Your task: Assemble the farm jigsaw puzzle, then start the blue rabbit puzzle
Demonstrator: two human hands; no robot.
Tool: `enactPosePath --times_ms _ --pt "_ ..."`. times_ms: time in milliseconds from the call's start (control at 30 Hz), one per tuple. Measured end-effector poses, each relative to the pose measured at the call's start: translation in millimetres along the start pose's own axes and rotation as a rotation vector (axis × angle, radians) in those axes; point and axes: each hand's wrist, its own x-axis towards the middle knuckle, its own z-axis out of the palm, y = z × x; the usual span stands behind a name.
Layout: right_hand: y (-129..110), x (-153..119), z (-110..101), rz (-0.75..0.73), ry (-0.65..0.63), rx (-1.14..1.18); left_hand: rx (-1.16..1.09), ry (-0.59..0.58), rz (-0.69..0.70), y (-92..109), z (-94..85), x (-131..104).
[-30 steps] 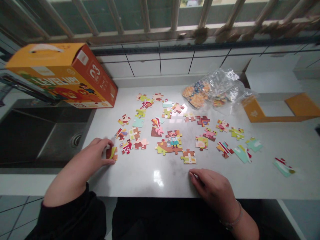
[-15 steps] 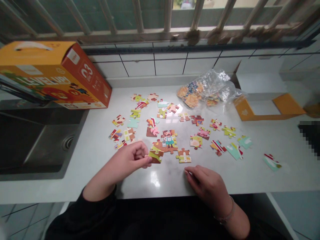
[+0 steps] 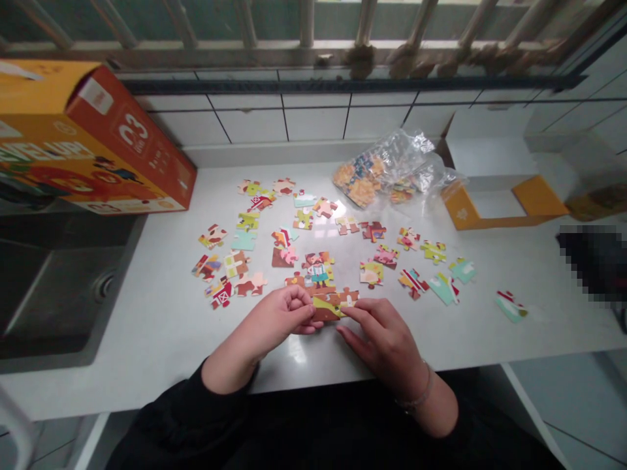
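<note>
Pinched in my left hand (image 3: 281, 316) is a green and brown puzzle piece (image 3: 323, 309), in front of a joined patch showing a farmer figure (image 3: 317, 266). Its right edge meets or overlaps a second puzzle piece (image 3: 351, 297), brown and pale with a white shape; I cannot tell whether they are locked. My right hand (image 3: 386, 333) has its index fingertip on that area and its thumb apart, below the pieces. A yellow-green piece (image 3: 371, 273) lies just beyond my right hand. Left of the patch is a pink and brown joined pair (image 3: 284, 256).
Several loose pieces, such as a red barn piece (image 3: 220, 294), spread over the white counter (image 3: 161, 313). A clear bag of pieces (image 3: 372, 176) and an open orange-and-white box (image 3: 490, 219) stand behind. At left are an orange carton (image 3: 132, 143) and a sink (image 3: 73, 326).
My left hand has carried its piece rightward, up against the brown and pale piece. My right hand has moved up to the pieces, its finger and thumb now apart. The view has shifted right.
</note>
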Motion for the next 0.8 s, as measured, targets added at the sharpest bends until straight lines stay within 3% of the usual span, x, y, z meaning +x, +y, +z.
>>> enactPosePath --times_ms 200,467,600,733,800 --pt "1.8 2.0 6.5 0.018 -0.103 -0.1 0.231 0.094 0.008 -2.5 3.4 4.4" --pt "4.0 2.5 6.7 -0.007 -0.12 -0.131 0.834 0.27 0.138 6.0 6.1 -2.4" --pt "4.1 2.9 7.9 -0.027 -0.121 -0.155 0.999 0.308 0.347 2.9 2.6 -3.9" --pt "3.6 3.8 7.7 -0.033 -0.12 -0.167 1.098 0.146 0.755 -5.2 -1.7 0.4" --pt "3.4 4.4 7.1 -0.037 -0.122 -0.171 1.163 0.086 0.891 -9.1 -3.3 4.8"
